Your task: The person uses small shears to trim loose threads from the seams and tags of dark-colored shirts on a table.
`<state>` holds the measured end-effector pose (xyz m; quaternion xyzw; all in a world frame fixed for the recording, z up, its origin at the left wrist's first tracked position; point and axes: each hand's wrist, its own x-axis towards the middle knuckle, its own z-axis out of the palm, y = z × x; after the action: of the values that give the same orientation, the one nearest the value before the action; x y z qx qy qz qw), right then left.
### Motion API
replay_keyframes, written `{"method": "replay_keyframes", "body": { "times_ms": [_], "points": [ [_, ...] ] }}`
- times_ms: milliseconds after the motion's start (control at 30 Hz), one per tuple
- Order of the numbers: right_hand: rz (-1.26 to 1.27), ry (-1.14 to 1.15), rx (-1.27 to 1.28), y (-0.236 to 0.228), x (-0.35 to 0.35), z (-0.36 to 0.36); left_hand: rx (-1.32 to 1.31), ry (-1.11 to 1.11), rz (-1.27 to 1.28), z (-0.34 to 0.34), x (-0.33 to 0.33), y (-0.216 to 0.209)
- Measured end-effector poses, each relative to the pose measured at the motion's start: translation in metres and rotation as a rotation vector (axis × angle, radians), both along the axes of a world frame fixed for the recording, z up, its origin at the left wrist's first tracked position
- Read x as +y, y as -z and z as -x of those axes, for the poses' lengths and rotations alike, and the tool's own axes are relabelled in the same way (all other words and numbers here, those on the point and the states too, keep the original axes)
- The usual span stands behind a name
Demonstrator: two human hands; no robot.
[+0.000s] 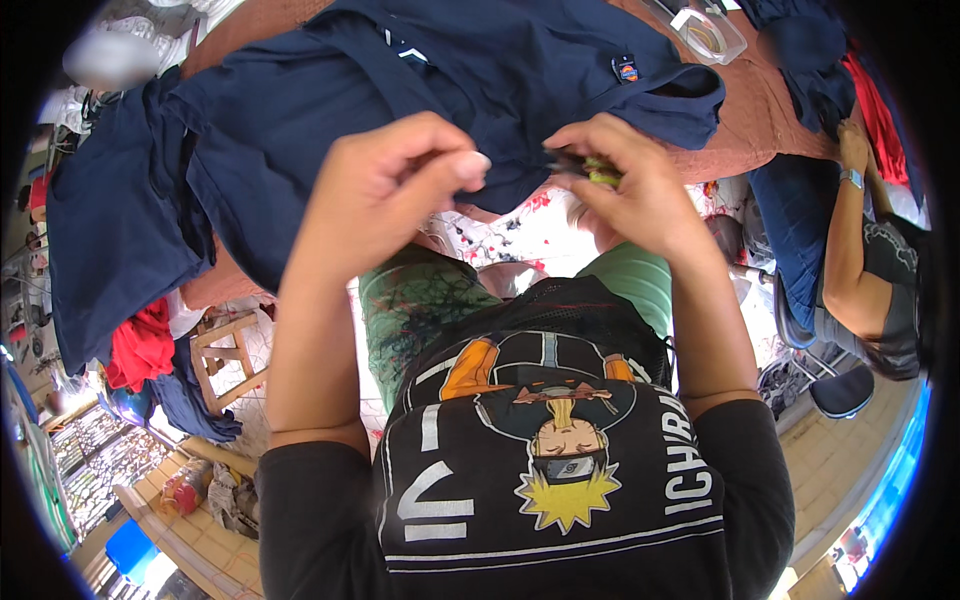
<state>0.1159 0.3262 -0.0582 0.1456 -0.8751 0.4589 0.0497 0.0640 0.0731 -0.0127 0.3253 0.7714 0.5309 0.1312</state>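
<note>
A dark navy garment (pixel 290 130) lies spread over the brown-covered table in front of me, with a small label (pixel 625 68) at its right part. Above its near edge is my left hand (pixel 400 185), closed with thumb and fingertips pinched together; whatever may be between them is too small to make out. To its right, my right hand (pixel 635 185) is closed around small thread snips (pixel 598 170) with yellow-green on the handle. Their dark blades point left, toward my left hand, and a gap separates the two hands.
Brown cloth (pixel 745 115) covers the table. A clear plastic container (pixel 708 35) with a roll of tape stands at the far right. Another person (pixel 870 270) sits at the right, an arm by dark and red cloth. A wooden stool (pixel 225 360) and red fabric (pixel 140 345) are at left.
</note>
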Motion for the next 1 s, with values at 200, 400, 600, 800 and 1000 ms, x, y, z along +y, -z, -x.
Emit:
{"method": "replay_keyframes", "body": {
  "times_ms": [200, 400, 600, 800, 1000],
  "points": [
    [-0.024, 0.098, -0.061, 0.033, -0.006, 0.009, 0.265, -0.216, 0.15, -0.015, 0.041, 0.063],
    [-0.014, 0.171, -0.122, 0.032, -0.008, 0.011, 0.623, -0.218, 0.385, -0.014, 0.053, 0.071],
    [-0.061, 0.196, -0.133, 0.029, -0.01, 0.013, 0.013, -0.318, 0.307, 0.0, 0.051, 0.06],
    [-0.021, 0.192, -0.167, 0.031, -0.008, 0.013, -0.191, 0.203, -0.361, 0.015, -0.008, 0.028],
    [-0.019, 0.202, -0.163, 0.031, -0.008, 0.013, -0.325, -0.126, -0.261, -0.014, 0.009, 0.025]
  ]
}}
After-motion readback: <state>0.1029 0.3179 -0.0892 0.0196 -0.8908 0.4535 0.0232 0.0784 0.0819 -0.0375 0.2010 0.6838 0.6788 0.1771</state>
